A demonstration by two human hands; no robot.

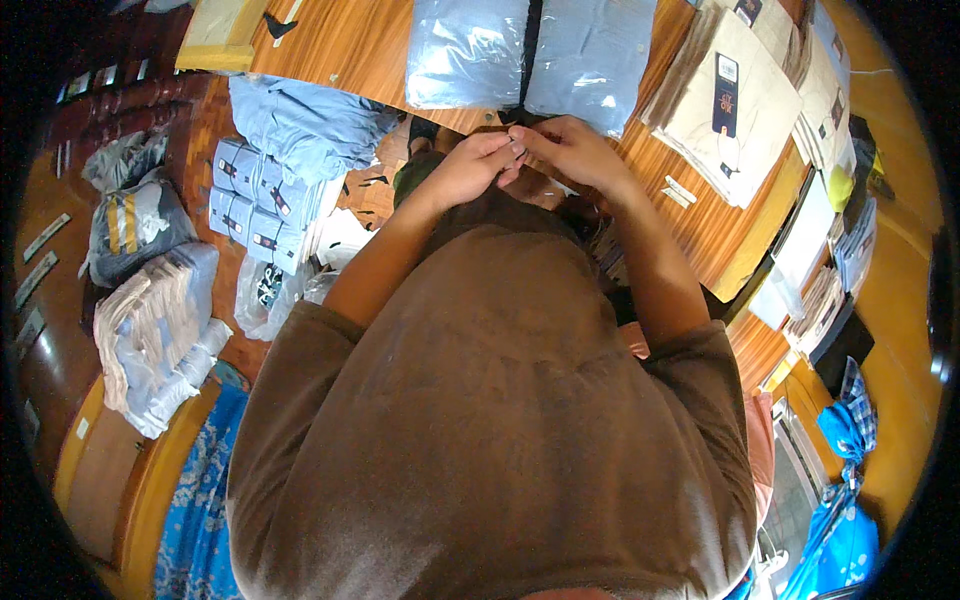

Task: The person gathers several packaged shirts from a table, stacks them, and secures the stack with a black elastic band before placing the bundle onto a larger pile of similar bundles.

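My left hand (470,172) and my right hand (578,153) meet at the fingertips, just off the table's near edge. Both are closed in a pinch, thumbs and fingers pressed together. Whatever lies between them is too small to make out. Right beyond my fingers, two stacks of folded blue garments (590,65) in shiny clear plastic rest on the wooden table (345,45). A dark gap runs between these stacks. To the right of my right hand lies a pile of folded cream garments (700,105), with a dark hang tag (725,95) on top.
Loose blue cloth (300,125) and packed blue garments (250,195) sit to the left, below table height. Farther left are plastic-wrapped bundles (165,310). A small white label (679,190) lies on the table at right. Blue patterned cloth (835,530) hangs at lower right.
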